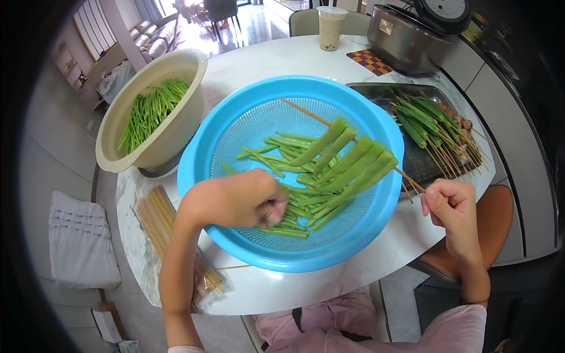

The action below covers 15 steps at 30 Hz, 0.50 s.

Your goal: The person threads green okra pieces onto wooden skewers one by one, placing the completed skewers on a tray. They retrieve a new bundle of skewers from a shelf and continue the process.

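Note:
My right hand point(452, 209) grips the lower end of a thin bamboo skewer point(304, 112), held at a slant above the right side of a blue plastic colander in a basin point(282, 262). Several green bean pieces point(351, 154) are threaded crosswise on it, and its tip points up and left. Cut green beans point(287, 230) lie loose in the colander's mesh bottom. Low over the left part of these beans is my left hand point(247, 198), blurred, its fingers curled downward. Whether it pinches a bean is hidden.
On the left stand a cream basin point(108, 165) of thin green stalks point(152, 110) and a bag of bamboo skewers point(161, 216). A metal tray point(408, 163) at right holds skewered green vegetables point(419, 119). Behind are a drink cup point(331, 28) and an open rice cooker point(408, 39).

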### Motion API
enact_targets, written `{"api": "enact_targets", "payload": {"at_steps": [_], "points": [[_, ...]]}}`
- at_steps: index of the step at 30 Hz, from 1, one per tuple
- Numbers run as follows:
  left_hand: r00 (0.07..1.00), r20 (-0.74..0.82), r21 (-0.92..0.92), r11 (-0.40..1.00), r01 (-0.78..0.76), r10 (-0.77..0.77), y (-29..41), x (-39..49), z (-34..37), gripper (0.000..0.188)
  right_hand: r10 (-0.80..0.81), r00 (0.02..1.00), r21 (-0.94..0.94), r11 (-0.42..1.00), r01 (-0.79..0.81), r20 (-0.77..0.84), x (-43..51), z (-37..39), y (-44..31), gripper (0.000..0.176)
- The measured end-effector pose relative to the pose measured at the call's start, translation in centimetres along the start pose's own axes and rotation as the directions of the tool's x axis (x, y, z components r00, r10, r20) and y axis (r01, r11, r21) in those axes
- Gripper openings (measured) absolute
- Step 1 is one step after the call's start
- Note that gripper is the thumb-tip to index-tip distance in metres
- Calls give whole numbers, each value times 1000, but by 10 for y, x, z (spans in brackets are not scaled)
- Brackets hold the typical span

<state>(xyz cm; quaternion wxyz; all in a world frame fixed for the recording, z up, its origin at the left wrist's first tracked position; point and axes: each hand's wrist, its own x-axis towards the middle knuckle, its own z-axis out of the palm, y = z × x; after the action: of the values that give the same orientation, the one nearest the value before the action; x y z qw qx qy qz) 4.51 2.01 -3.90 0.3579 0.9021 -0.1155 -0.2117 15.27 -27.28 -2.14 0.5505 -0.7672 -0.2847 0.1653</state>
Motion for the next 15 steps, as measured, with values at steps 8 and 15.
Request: {"api": "enact_targets", "payload": {"at_steps": [8, 15], "points": [[797, -600, -557, 753, -350, -74, 5, 2, -13, 24, -52, 997, -20, 999, 51, -51, 2, -3, 2, 37], [651, -755, -492, 590, -640, 77, 12, 3, -14, 28, -143, 988, -98, 986, 136, -64, -1, 1, 7, 34]]}}
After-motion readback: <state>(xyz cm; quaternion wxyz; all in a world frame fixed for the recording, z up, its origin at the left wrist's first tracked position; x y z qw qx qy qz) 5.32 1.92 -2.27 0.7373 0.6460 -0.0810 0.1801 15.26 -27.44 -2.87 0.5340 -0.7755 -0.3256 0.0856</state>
